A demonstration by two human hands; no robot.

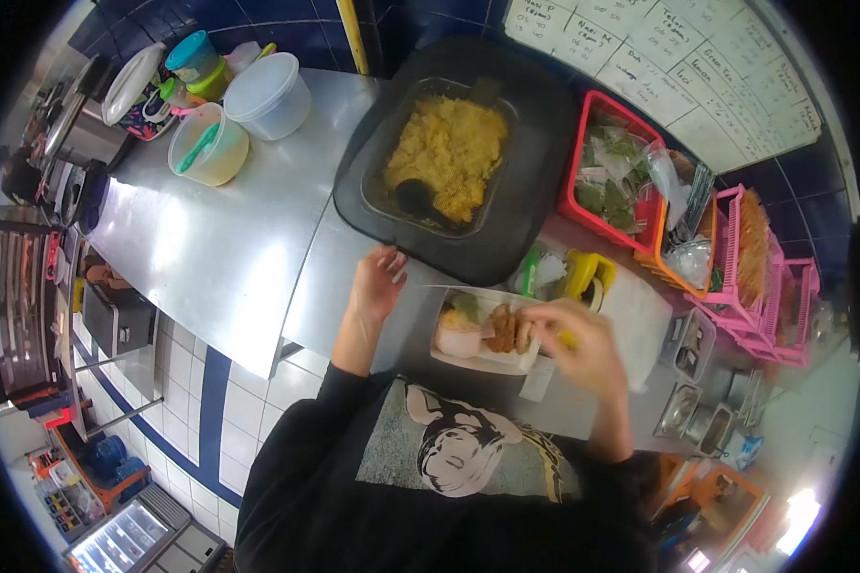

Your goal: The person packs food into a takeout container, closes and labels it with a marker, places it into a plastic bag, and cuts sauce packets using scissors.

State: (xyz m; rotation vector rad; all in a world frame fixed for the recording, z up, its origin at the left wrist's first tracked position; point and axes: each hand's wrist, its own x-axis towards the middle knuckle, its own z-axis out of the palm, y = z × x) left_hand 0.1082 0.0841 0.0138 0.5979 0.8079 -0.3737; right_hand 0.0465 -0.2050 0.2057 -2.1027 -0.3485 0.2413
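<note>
A white takeaway box lies in front of me on the metal counter. It holds fried, browned pieces, a rounded pale mound and something green. My right hand is over the box's right side, its fingertips near the browned pieces. Motion smears its fingers, and a small yellow patch shows beneath them. My left hand is raised beside the front edge of a large black warmer, fingers loosely bent and apart, holding nothing. Yellow rice with a black ladle fills the warmer's pan.
A red basket of bagged leaves stands at right, beside pink baskets and a yellow container. Small metal tins sit further right. Plastic tubs stand at back left, one holding a green utensil.
</note>
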